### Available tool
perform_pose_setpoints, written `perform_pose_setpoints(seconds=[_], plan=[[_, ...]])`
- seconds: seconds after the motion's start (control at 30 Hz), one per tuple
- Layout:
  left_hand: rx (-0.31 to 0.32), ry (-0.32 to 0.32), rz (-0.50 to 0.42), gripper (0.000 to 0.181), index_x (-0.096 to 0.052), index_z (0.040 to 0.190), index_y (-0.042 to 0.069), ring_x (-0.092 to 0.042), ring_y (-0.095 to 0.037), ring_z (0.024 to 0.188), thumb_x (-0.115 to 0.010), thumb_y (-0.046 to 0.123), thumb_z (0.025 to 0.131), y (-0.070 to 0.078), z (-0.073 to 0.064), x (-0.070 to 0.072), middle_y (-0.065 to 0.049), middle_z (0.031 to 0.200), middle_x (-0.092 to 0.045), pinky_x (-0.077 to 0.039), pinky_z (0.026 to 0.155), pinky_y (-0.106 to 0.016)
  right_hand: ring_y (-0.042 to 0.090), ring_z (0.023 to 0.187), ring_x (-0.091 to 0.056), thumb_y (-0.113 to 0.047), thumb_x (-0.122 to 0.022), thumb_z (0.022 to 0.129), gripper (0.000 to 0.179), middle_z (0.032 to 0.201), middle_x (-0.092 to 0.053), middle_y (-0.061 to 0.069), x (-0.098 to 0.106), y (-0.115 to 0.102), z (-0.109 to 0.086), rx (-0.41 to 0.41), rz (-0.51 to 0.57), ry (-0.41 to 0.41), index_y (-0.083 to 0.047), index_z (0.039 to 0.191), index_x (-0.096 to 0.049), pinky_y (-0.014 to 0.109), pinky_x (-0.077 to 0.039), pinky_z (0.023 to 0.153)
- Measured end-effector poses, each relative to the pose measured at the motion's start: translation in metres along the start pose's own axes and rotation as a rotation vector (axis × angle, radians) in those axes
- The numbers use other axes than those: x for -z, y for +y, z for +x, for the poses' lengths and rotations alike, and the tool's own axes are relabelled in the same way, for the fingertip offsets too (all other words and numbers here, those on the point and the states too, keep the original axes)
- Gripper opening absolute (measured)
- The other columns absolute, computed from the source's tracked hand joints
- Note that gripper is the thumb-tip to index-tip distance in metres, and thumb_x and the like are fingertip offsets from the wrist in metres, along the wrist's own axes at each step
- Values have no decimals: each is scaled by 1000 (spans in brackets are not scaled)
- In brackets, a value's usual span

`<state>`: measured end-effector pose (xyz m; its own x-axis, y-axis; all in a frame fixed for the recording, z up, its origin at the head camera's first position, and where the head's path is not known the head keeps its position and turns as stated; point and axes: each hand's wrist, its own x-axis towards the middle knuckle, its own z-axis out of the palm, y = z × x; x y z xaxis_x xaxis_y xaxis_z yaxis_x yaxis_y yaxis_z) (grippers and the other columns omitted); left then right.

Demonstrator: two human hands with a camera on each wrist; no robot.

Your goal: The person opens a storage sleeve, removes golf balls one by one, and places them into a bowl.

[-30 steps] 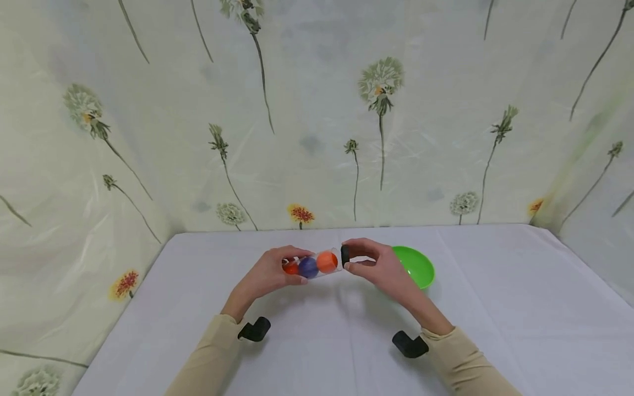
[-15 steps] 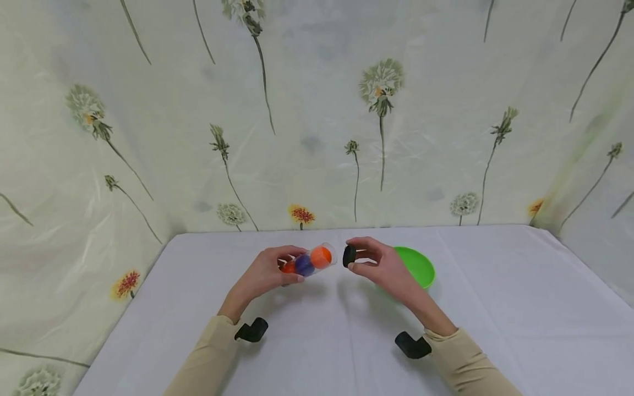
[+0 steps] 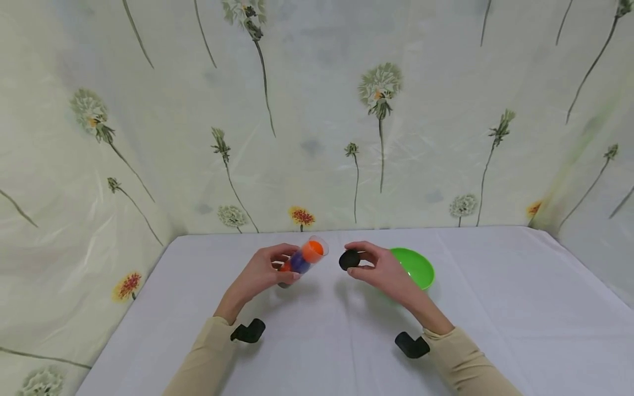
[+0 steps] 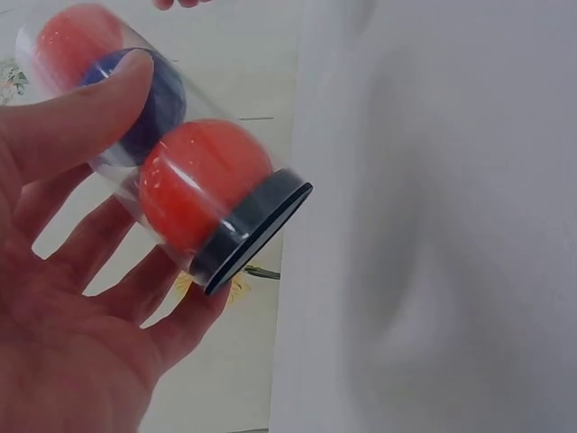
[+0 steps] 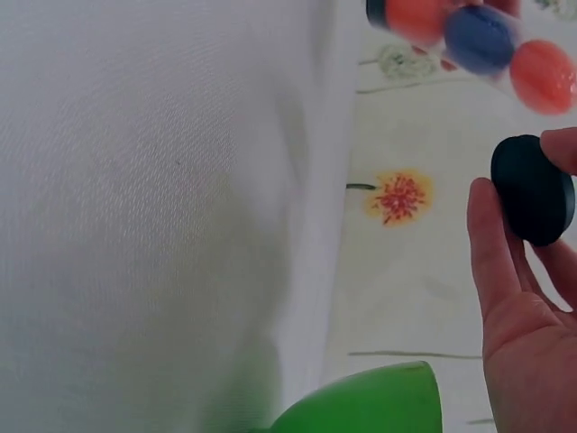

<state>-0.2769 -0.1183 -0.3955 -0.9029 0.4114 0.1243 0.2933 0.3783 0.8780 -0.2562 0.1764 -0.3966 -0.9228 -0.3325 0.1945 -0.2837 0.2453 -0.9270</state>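
In the head view my left hand grips a clear plastic tube, tilted with its uncapped end up and to the right. Inside sit three balls in a row: an orange ball at the mouth, a dark blue ball in the middle and a red-orange ball at the bottom. A black cap closes that lower end in the left wrist view. Between thumb and fingers my right hand pinches a round black lid, held apart from the tube's mouth.
Just behind my right hand a green bowl stands on the white-covered table. A flower-patterned sheet hangs behind and at the sides. Black wrist mounts jut from both sleeves.
The tube has swung from nearly level to steeply tilted, its mouth rising. The black lid has come away from the mouth and turned its flat face toward the head camera.
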Motion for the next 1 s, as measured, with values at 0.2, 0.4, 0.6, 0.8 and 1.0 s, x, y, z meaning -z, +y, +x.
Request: perform_pose_setpoints(seconds=[0.2,0.4,0.6,0.8,1.0], plan=[[9,12,-5,47,-65,127,19,-59,-23,105,-78,10,82,0,-3,3,0,119,-64,-50,90,-41,25,113,-61,-10,-72,87,48,131,-58,11,-2,6,4,-5,-86,-15,-11,133,-58,30,-51,85],[1,15,-3,46,-65,125,19,-59,-24,105,-78,10,83,-2,-4,4,-1,118,-64,-50,90,-41,24,111,-62,-10,-75,84,46,127,-61,6,-7,9,10,-42,-134,8,-15,127,-62,33,-51,83],[-15,16,-10,47,-65,126,19,-60,-24,104,-78,9,82,-5,-5,6,-1,118,-64,-51,90,-41,24,108,-62,-11,-79,82,47,120,-64,4,-16,12,20,-71,-231,45,-10,126,-63,34,-51,81],[-8,18,-28,47,-65,126,19,-61,-24,103,-78,8,82,-6,-7,7,-2,118,-64,-51,89,-41,25,102,-67,-11,-81,80,46,115,-67,6,-25,16,28,-97,-227,34,-10,123,-65,36,-53,82],[8,24,-31,47,-65,126,19,-60,-26,104,-78,8,82,-5,-9,9,-2,118,-64,-51,89,-41,20,88,-63,-17,-83,78,44,106,-66,3,-33,19,35,-108,-286,39,-14,120,-68,34,-50,76]])
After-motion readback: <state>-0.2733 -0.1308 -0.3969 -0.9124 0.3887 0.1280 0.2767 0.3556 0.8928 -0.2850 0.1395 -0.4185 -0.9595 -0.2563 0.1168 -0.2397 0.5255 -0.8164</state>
